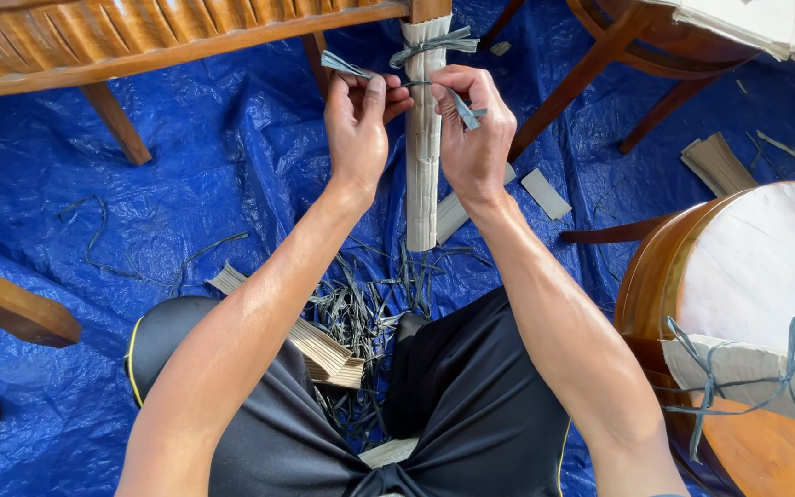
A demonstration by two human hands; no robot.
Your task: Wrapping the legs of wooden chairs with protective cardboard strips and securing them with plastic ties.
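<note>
Both hands pinch the grey strap: left hand grips one end, right hand grips the other. The blue tarpaulin covers the floor. The cardboard-wrapped chair leg stands upright between the hands. The grey strap circles the wrap near its top. Judged best practice: keep equal tension on both ends so the knot seats flat.

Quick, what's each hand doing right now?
Left hand: closed, pinching one end of the grey strap.
Right hand: closed, pinching the strap's other end beside the wrapped leg.
</note>
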